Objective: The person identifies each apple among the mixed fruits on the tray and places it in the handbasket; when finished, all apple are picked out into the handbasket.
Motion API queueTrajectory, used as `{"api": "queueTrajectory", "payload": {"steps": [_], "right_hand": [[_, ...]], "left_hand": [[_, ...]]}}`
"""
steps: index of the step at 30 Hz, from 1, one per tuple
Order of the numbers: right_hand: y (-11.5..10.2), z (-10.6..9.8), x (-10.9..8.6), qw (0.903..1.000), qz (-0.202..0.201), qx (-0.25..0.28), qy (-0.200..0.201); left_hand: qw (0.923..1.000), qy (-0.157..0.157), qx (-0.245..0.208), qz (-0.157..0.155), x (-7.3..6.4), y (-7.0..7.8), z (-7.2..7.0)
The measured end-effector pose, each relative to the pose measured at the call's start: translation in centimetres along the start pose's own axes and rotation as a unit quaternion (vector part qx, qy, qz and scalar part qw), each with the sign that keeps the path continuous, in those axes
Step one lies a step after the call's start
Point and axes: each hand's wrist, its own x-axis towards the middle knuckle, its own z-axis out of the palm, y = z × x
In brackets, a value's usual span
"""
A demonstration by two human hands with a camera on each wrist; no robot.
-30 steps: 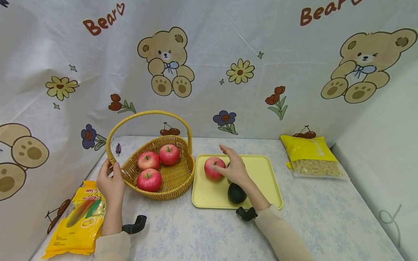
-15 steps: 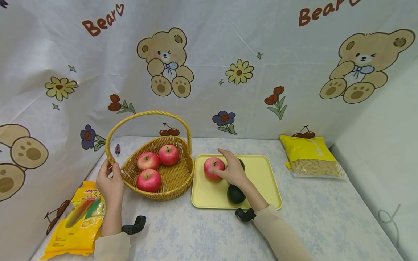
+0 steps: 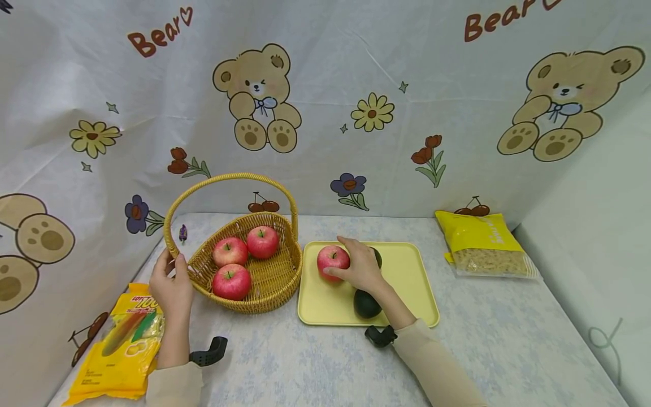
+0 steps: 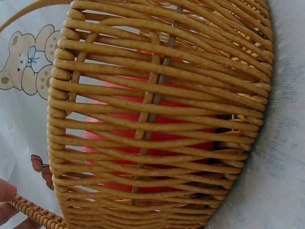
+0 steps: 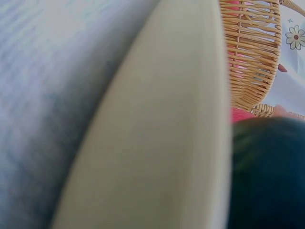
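My left hand (image 3: 173, 285) pinches the lower left end of the handle on a wicker basket (image 3: 274, 277); its fingertips (image 4: 5, 192) show at the handle in the left wrist view. Three red apples (image 3: 231, 281) lie in the basket. On a pale yellow tray (image 3: 412, 282) sits another red apple (image 3: 331, 259). My right hand (image 3: 363, 268) is spread around that apple, thumb overlapping its near side and index finger beyond its far edge. A dark avocado (image 3: 367, 305) lies below this hand, and a second dark avocado (image 3: 377, 257) is partly hidden behind it.
At the left edge of the table lies a yellow candy bag (image 3: 117, 350). A yellow and clear bag (image 3: 485, 246) of dry food stands at the back right. Behind the table hangs a bear-print cloth (image 3: 315, 113). The tray's rim (image 5: 157, 119) fills much of the right wrist view.
My right hand has lowered and moved slightly left, its thumb and index finger coming closer around the apple on the tray. The left hand and basket have kept their place.
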Motion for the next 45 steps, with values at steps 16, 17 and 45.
{"api": "queueTrajectory", "payload": {"steps": [16, 17, 45], "right_hand": [[-0.07, 0.12, -0.01, 0.9986, 0.002, -0.045, -0.027], [-0.05, 0.15, 0.00, 0.9983, 0.001, -0.049, -0.030], [-0.14, -0.01, -0.17, 0.9988, -0.010, -0.048, -0.010]], "left_hand": [[1.0000, 0.004, -0.001, 0.001, 0.00, -0.03, -0.01], [1.0000, 0.004, 0.000, -0.001, 0.00, -0.01, 0.00], [0.9999, 0.007, -0.012, 0.009, -0.17, 0.02, -0.13]]}}
